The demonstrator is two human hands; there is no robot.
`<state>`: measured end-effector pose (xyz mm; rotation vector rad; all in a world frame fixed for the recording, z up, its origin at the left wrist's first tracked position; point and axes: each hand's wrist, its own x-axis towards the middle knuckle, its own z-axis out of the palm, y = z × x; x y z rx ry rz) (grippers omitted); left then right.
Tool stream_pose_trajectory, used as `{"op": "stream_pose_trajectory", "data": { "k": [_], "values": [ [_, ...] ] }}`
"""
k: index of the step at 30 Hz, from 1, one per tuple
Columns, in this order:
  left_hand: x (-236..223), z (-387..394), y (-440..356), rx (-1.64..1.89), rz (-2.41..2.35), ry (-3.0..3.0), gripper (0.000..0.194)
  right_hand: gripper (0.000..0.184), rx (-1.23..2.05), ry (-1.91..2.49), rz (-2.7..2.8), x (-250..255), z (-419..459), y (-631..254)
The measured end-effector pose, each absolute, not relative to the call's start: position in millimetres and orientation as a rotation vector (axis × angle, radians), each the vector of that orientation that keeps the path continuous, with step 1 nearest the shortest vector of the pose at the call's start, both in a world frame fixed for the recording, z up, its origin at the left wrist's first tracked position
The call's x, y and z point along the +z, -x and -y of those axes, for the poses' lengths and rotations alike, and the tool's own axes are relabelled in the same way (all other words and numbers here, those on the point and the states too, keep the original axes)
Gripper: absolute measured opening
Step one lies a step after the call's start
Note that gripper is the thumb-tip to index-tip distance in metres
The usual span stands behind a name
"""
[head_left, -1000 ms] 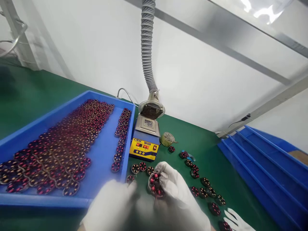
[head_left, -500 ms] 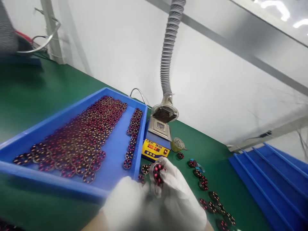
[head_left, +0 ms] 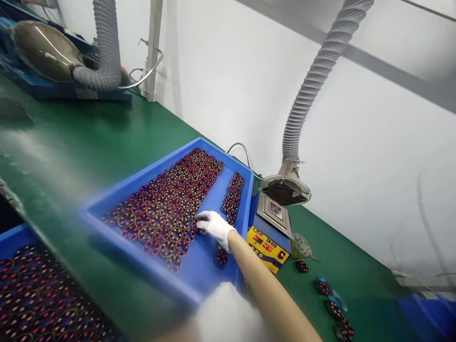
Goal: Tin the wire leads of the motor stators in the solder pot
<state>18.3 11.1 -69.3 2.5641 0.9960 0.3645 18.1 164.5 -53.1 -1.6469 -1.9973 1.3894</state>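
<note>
Since half a second ago, right hand (head_left: 213, 224) has left the wound coil it held near the body and reached into the blue tray (head_left: 228, 164); gloved fingertips now rest on a coil (head_left: 197, 226) at the near edge of the packed rows, grip not discernible; left hand (head_left: 228, 311) is a white blur low in view, closure cannot be told; yellow solder pot (head_left: 268, 246) sits just right of tray; loose coils (head_left: 329, 297) lie on green bench (head_left: 71, 142).
</note>
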Motion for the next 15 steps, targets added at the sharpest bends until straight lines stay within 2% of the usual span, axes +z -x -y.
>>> {"op": "stream_pose_trajectory", "data": {
  "k": [3,6,8,11,13,15],
  "values": [
    [-79.8,-9.9,-26.0,0.315,-0.998,-2.541,0.021,0.039,1.601,1.638,1.931,-44.3,-162.2,-14.8],
    [-69.5,-7.3,-17.5,0.29,-1.0,-2.505,0.026,0.058,1.652,1.633,1.835,-13.7,-147.0,-27.9],
    [-51.9,-5.5,-3.0,0.323,-0.963,-2.486,0.027,0.061,1.493,1.607,1.84,11.9,-124.5,-45.4],
    [-21.7,-3.0,17.2,0.375,-0.941,-2.413,0.023,0.051,1.073,1.458,1.827,36.6,-70.6,-76.9],
    [-7.4,1.9,19.4,0.442,-0.813,-2.355,0.021,0.05,0.901,1.368,1.6,34.6,-27.9,-98.1],
    [-0.5,12.0,9.2,0.487,-0.765,-2.347,0.033,0.053,0.739,1.334,1.331,20.1,12.7,-119.4]
  ]
}}
